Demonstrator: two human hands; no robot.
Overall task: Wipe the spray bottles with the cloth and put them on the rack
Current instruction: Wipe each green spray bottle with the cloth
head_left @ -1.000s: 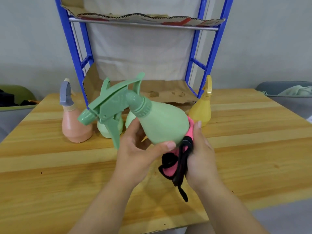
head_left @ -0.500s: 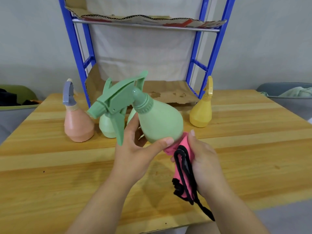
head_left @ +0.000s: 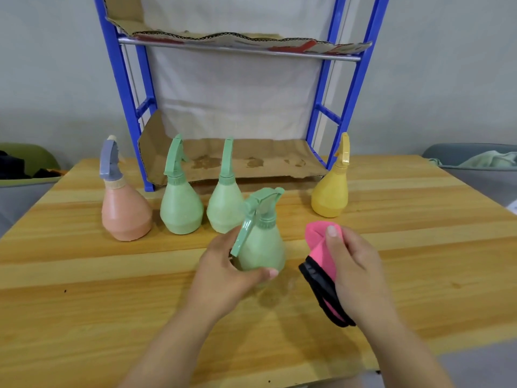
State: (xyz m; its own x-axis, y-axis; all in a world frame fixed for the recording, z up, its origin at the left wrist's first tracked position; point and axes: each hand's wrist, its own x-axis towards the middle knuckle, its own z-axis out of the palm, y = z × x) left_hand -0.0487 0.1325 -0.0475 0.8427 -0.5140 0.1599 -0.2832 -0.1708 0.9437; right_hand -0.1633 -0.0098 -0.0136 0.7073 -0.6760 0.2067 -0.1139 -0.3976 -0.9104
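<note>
My left hand [head_left: 223, 273] grips an upright green spray bottle [head_left: 261, 242] at its lower body, just above the wooden table [head_left: 84, 289]. Beside it to the right, my right hand [head_left: 355, 273] holds a folded pink cloth with a black edge [head_left: 320, 253], apart from the bottle. Behind stand a peach bottle with a grey trigger [head_left: 124, 211], two more green bottles [head_left: 180, 203] [head_left: 225, 203] and a yellow bottle [head_left: 331, 191]. The blue rack [head_left: 126, 88] rises at the table's back, its cardboard-lined lower shelf [head_left: 251, 161] holding nothing.
The rack's upper shelf [head_left: 240, 43] is also lined with cardboard. A green bin [head_left: 25, 163] sits off the table at the left and a grey bin with cloth [head_left: 481, 163] at the right. The table's front edge runs close to my forearms.
My left hand turned the green bottle from tilted to upright and lowered it toward the table. My right hand drew the cloth off the bottle to the right. The view tilted down.
</note>
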